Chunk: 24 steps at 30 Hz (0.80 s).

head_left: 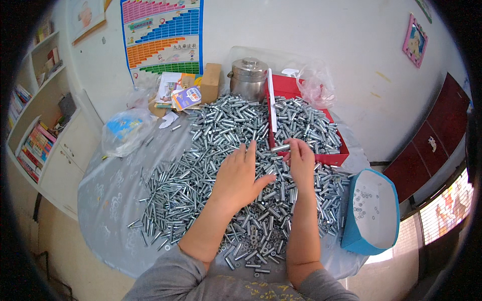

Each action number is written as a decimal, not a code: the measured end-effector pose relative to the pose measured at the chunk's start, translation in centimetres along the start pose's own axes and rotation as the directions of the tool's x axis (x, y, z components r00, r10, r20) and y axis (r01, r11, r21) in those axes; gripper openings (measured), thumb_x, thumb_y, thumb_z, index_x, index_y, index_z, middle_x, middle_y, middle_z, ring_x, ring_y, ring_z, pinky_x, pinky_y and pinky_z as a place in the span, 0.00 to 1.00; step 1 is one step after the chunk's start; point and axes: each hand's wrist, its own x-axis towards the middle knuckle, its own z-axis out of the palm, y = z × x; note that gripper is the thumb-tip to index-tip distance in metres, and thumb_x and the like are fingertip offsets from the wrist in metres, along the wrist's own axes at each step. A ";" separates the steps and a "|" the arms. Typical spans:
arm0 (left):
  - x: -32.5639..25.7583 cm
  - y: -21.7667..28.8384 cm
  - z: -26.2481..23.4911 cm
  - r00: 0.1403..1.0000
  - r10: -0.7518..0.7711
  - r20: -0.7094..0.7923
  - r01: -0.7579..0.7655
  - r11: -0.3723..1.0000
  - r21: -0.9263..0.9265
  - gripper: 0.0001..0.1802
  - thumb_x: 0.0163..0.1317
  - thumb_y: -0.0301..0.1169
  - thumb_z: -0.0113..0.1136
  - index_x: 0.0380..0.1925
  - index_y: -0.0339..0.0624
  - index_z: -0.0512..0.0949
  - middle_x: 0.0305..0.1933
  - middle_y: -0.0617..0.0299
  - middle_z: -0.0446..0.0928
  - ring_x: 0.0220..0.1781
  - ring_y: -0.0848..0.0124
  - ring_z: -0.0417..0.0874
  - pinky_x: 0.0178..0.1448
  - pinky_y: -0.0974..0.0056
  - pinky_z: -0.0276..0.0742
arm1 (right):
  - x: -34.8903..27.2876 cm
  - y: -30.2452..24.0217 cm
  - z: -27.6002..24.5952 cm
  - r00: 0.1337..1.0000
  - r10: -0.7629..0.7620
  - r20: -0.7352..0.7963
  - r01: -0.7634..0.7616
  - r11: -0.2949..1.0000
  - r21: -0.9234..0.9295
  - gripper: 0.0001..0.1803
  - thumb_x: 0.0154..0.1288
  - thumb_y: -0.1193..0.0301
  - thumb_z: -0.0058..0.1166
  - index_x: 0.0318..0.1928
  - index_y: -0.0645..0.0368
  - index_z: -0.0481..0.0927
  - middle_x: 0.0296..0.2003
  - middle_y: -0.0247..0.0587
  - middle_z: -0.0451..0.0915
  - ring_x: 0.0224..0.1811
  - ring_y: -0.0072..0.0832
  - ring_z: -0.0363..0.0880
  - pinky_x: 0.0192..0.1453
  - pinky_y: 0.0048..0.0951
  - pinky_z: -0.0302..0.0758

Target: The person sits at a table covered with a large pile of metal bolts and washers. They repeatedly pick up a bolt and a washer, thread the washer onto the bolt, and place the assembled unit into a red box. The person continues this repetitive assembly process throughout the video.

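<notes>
A wide heap of silvery metal anchor bolts and sleeves (175,185) covers the middle of the table. Above it, my left hand (236,175) is open, its thumb stretched out to the right and nothing visible in it. My right hand (301,158) pinches one short metal anchor bolt (281,148) between thumb and fingers, near the front of the red box (334,159). More of the same metal pieces fill that box. Small nuts and washers (256,236) lie among the pieces nearest me.
A blue bin (374,241) with a few small rings on its pale inside stands at the right table edge. Behind the heap are a steel pot (248,75), a cardboard box (211,83) and booklets (187,98). Plastic bags (125,133) sit at the left.
</notes>
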 end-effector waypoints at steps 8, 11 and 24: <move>0.8 1.4 -1.2 0.998 0.042 -0.047 -0.053 0.962 -0.268 0.37 0.55 0.48 0.54 0.54 0.26 0.60 0.41 0.41 0.74 0.43 0.51 0.77 0.45 0.55 0.71 | -4.1 -3.8 1.6 0.983 -0.082 0.163 0.047 0.978 0.205 0.11 0.67 0.70 0.42 0.38 0.62 0.76 0.23 0.26 0.72 0.23 0.13 0.64 0.26 0.17 0.62; 0.6 1.8 -1.7 0.999 0.037 -0.014 -0.039 0.935 -0.352 0.36 0.57 0.50 0.51 0.55 0.29 0.61 0.37 0.42 0.75 0.38 0.50 0.78 0.41 0.54 0.72 | -4.7 -4.6 1.8 0.977 -0.175 0.120 0.143 0.960 0.240 0.10 0.67 0.71 0.41 0.38 0.63 0.75 0.27 0.29 0.74 0.27 0.12 0.67 0.28 0.15 0.64; 0.4 2.0 -1.5 0.998 0.039 -0.048 -0.057 0.882 -0.468 0.35 0.59 0.53 0.46 0.55 0.33 0.61 0.29 0.48 0.76 0.30 0.52 0.78 0.33 0.56 0.72 | -5.4 -5.8 0.4 0.962 -0.160 0.220 0.130 0.981 0.147 0.09 0.66 0.73 0.41 0.38 0.64 0.75 0.28 0.34 0.76 0.29 0.15 0.71 0.32 0.17 0.69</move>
